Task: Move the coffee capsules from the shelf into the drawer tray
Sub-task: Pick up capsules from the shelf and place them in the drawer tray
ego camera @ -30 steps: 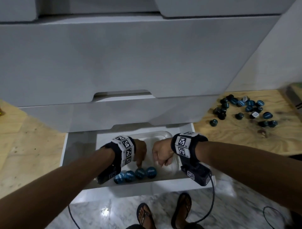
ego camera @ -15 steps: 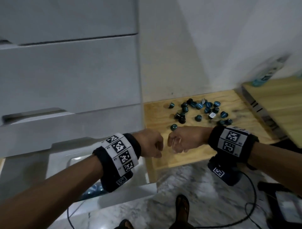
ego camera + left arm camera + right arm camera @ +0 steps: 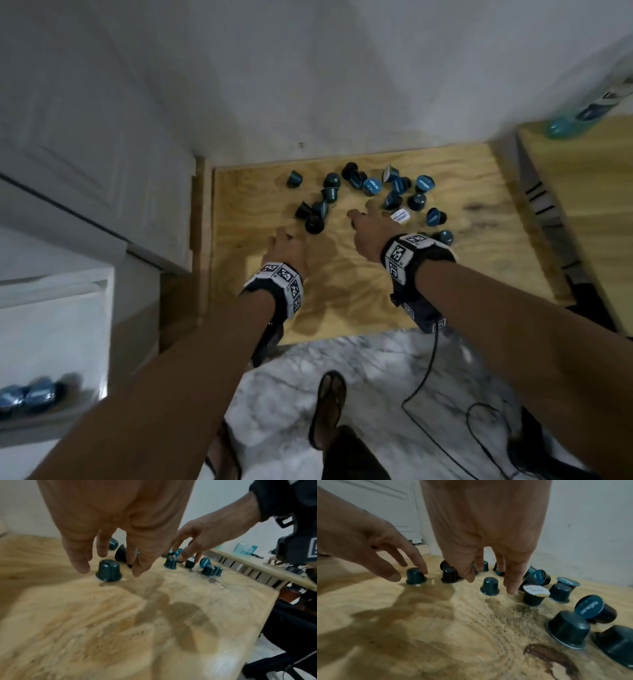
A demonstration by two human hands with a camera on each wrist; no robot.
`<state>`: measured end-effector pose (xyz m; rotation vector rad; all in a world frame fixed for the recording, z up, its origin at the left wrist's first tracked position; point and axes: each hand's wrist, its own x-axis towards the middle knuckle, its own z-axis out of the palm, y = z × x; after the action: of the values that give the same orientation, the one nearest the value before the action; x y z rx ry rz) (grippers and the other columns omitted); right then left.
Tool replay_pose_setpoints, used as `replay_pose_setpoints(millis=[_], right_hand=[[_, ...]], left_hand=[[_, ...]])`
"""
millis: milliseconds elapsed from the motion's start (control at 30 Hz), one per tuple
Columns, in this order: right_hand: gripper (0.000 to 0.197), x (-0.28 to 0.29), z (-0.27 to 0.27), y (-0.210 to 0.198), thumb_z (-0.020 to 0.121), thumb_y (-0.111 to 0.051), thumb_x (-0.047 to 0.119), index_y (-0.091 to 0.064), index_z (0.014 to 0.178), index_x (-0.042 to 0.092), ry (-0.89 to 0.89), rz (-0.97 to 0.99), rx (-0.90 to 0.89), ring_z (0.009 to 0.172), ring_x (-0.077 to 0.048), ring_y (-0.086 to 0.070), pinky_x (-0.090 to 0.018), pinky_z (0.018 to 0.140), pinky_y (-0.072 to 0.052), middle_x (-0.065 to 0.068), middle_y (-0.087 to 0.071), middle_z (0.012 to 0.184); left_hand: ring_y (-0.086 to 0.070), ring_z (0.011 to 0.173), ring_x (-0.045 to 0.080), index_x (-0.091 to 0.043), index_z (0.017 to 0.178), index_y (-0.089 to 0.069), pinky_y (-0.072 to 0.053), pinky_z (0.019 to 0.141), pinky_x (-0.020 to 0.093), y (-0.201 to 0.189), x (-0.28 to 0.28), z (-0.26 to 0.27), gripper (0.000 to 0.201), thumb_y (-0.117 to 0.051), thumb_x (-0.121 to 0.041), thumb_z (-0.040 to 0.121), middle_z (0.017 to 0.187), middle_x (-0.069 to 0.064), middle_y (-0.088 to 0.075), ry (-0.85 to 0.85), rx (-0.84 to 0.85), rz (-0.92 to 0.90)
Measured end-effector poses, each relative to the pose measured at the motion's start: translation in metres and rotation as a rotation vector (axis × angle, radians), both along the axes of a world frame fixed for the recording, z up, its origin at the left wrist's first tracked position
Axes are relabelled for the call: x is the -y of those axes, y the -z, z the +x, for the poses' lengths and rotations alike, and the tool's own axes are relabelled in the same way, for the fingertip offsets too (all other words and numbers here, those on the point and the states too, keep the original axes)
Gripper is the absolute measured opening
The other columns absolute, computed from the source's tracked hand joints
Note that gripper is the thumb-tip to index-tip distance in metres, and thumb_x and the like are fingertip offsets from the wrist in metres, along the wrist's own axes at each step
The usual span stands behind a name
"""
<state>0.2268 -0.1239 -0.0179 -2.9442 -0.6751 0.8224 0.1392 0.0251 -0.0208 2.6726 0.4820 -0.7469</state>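
Observation:
Several dark teal coffee capsules (image 3: 371, 186) lie scattered on the plywood shelf (image 3: 342, 301), some upright, some tipped. My left hand (image 3: 286, 245) hovers with spread fingers (image 3: 82, 566) over one upside-down capsule (image 3: 109, 570) at the near left of the pile and holds nothing. My right hand (image 3: 368, 219) reaches into the middle of the pile, its fingers (image 3: 510, 586) straight down on either side of another upside-down capsule (image 3: 489, 586), not gripping it. At the lower left the white drawer (image 3: 68, 308) stands pulled out, with blurred blue capsules (image 3: 30, 397) inside.
White cabinet fronts (image 3: 85, 154) stand left of the shelf and a white wall (image 3: 342, 85) behind it. A second wooden board (image 3: 589, 222) with a blue package (image 3: 565, 123) lies to the right. Sandalled feet (image 3: 329, 411) and a cable (image 3: 428, 394) are on the marble floor. A dark stain (image 3: 547, 654) marks the shelf.
The view has swung right from the drawer to the shelf. Both hands left the drawer, travelled right as loose fists, and now have their fingers spread over the capsule pile.

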Motion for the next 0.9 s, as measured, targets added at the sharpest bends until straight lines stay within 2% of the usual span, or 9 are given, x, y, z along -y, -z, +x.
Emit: replay_pose_setpoints(millis=[67,167,300,367,500,567,733,800,900], right_hand=[[0.048,0.003,0.005,0.016,0.091,-0.052,0.007,-0.043,0.138,0.015,-0.026,0.006,0.022,0.115,-0.049,-0.049,-0.053,0.089,-0.051,-0.019,-0.034,0.137],[0.045,0.007,0.011,0.028,0.090,-0.049,0.001,-0.051,0.134,0.013,-0.079,0.008,0.068,0.112,-0.048,-0.051,-0.051,0.089,-0.051,-0.021,-0.041,0.132],[0.043,0.011,0.013,0.027,0.088,-0.047,-0.006,-0.056,0.128,0.008,-0.098,0.049,0.080,0.103,-0.045,-0.056,-0.043,0.077,-0.050,-0.022,-0.048,0.122],[0.045,0.013,0.010,0.021,0.088,-0.049,-0.006,-0.057,0.129,0.010,-0.063,0.106,0.061,0.102,-0.045,-0.057,-0.043,0.078,-0.050,-0.022,-0.049,0.122],[0.048,0.011,-0.008,-0.008,0.090,-0.047,-0.005,-0.059,0.131,0.015,0.004,0.297,0.032,0.102,-0.043,-0.057,-0.042,0.086,-0.049,-0.021,-0.051,0.121],[0.046,0.009,-0.021,-0.029,0.091,-0.047,-0.004,-0.061,0.129,0.015,0.027,0.391,0.028,0.104,-0.041,-0.056,-0.040,0.089,-0.048,-0.020,-0.052,0.119],[0.040,-0.001,-0.064,-0.096,0.086,-0.056,0.000,-0.066,0.121,0.018,0.046,0.543,0.016,0.103,-0.031,-0.057,-0.023,0.080,-0.037,-0.016,-0.057,0.115],[0.040,-0.011,-0.083,-0.120,0.082,-0.062,0.004,-0.065,0.119,0.019,0.019,0.567,0.023,0.101,-0.029,-0.058,-0.022,0.079,-0.038,-0.013,-0.057,0.114],[0.036,-0.034,-0.115,-0.150,0.081,-0.069,0.008,-0.064,0.115,0.018,-0.011,0.605,0.016,0.097,-0.026,-0.058,-0.031,0.081,-0.048,-0.009,-0.054,0.113]], left_hand=[[-0.035,0.127,0.043,-0.007,0.122,-0.050,-0.044,0.094,0.047,0.013,0.002,0.001,0.036,-0.053,-0.003,0.086,0.139,0.019,-0.029,0.004,-0.012,0.015],[-0.038,0.124,0.041,-0.008,0.127,-0.050,-0.044,0.096,0.046,0.022,0.005,0.007,0.041,-0.049,0.002,0.087,0.136,0.019,-0.035,-0.009,0.000,0.034],[-0.047,0.119,0.038,-0.010,0.127,-0.052,-0.047,0.094,0.042,0.020,0.009,0.012,0.037,-0.047,-0.001,0.091,0.132,0.018,-0.039,-0.006,0.007,0.043],[-0.051,0.113,0.037,-0.014,0.126,-0.056,-0.047,0.092,0.038,0.013,0.013,0.009,0.037,-0.046,-0.004,0.092,0.128,0.016,-0.042,-0.035,0.039,0.016],[-0.054,0.111,0.034,-0.022,0.127,-0.058,-0.044,0.095,0.030,-0.024,0.021,-0.004,0.040,-0.050,-0.005,0.092,0.128,0.014,-0.044,-0.086,0.142,-0.093],[-0.055,0.111,0.031,-0.022,0.125,-0.061,-0.042,0.091,0.025,-0.049,0.021,-0.017,0.036,-0.052,-0.009,0.093,0.127,0.014,-0.047,-0.111,0.212,-0.162],[-0.056,0.090,0.019,-0.023,0.118,-0.067,-0.041,0.077,0.020,-0.122,0.007,-0.064,0.027,-0.055,-0.015,0.094,0.106,0.005,-0.053,-0.121,0.288,-0.370],[-0.059,0.084,0.014,-0.023,0.113,-0.069,-0.045,0.076,0.020,-0.148,-0.006,-0.088,0.025,-0.060,-0.018,0.091,0.102,0.001,-0.061,-0.137,0.297,-0.467],[-0.062,0.096,0.012,-0.026,0.106,-0.070,-0.049,0.083,0.021,-0.177,-0.036,-0.126,0.027,-0.073,-0.030,0.080,0.109,-0.001,-0.066,-0.119,0.272,-0.553]])
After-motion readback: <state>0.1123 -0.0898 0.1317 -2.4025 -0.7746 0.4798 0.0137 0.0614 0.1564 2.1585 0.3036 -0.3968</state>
